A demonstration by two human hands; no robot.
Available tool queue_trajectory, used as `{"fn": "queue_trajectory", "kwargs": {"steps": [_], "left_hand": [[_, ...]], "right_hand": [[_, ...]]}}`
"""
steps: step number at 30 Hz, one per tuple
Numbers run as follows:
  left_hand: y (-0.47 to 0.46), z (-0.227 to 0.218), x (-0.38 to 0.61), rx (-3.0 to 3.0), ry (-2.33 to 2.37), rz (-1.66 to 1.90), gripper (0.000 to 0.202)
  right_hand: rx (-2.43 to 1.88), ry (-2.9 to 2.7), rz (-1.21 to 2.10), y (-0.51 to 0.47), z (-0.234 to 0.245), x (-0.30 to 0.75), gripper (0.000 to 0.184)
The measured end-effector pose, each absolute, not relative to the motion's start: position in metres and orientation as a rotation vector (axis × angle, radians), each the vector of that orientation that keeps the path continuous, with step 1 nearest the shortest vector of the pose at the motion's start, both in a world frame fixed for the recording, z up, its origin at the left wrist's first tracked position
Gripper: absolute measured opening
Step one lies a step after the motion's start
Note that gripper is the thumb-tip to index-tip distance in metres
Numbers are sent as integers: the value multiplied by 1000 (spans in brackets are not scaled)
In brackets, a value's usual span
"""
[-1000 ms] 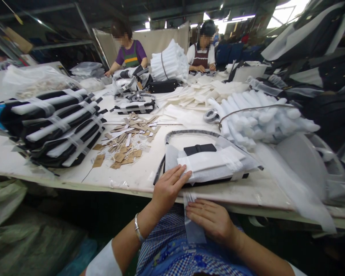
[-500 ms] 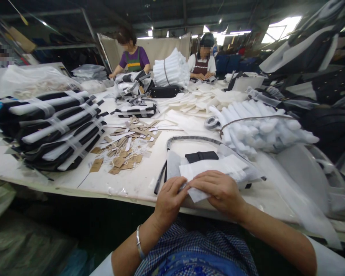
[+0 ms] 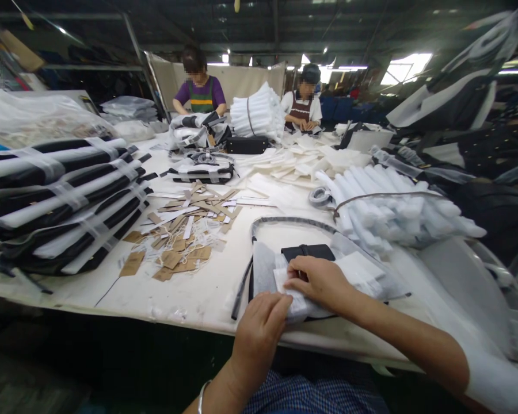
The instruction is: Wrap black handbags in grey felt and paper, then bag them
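Note:
In front of me lies a flat bag (image 3: 263, 270) covered in translucent white wrapping, its wrapped strap (image 3: 293, 219) arched behind it. A folded black piece with a band (image 3: 313, 251) rests on top. White tissue sheets (image 3: 360, 271) lie across the bag. At the near left edge, my left hand (image 3: 262, 322) is closed with fingers and thumb together on the white tissue. My right hand (image 3: 322, 284) lies over the bag's middle, its fingers curled and pinching at the tissue just before the black piece. Both hands' fingertips are partly hidden.
Left stands a stack of wrapped black bags (image 3: 69, 207); beside it lie brown paper tags (image 3: 176, 256) with strings. Bundled white foam rolls (image 3: 397, 201) lie right, a tape roll (image 3: 320, 197) beside them. Two co-workers (image 3: 201, 95) work across the table (image 3: 190, 305).
My right hand has moved forward and left over the bag, toward the black piece. The tissue's near corner no longer sticks out between my hands. The view has shifted slightly.

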State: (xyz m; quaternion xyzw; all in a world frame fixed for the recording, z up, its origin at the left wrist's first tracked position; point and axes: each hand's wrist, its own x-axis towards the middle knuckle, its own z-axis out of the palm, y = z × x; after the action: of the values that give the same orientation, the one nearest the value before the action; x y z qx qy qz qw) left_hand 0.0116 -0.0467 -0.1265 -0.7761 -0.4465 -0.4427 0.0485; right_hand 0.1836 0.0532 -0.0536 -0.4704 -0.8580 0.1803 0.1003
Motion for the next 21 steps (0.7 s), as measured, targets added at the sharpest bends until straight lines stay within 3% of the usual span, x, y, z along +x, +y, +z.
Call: {"fn": "queue_trajectory", "kwargs": {"steps": [13, 21], "left_hand": [[-43, -119, 11, -2502, -1303, -1020, 29], [-39, -115, 8, -2531, -1324, -873, 40]], "right_hand": [[-1387, -2559, 733, 80, -59, 178, 22], [-1200, -2316, 644, 61, -46, 201, 8]]}}
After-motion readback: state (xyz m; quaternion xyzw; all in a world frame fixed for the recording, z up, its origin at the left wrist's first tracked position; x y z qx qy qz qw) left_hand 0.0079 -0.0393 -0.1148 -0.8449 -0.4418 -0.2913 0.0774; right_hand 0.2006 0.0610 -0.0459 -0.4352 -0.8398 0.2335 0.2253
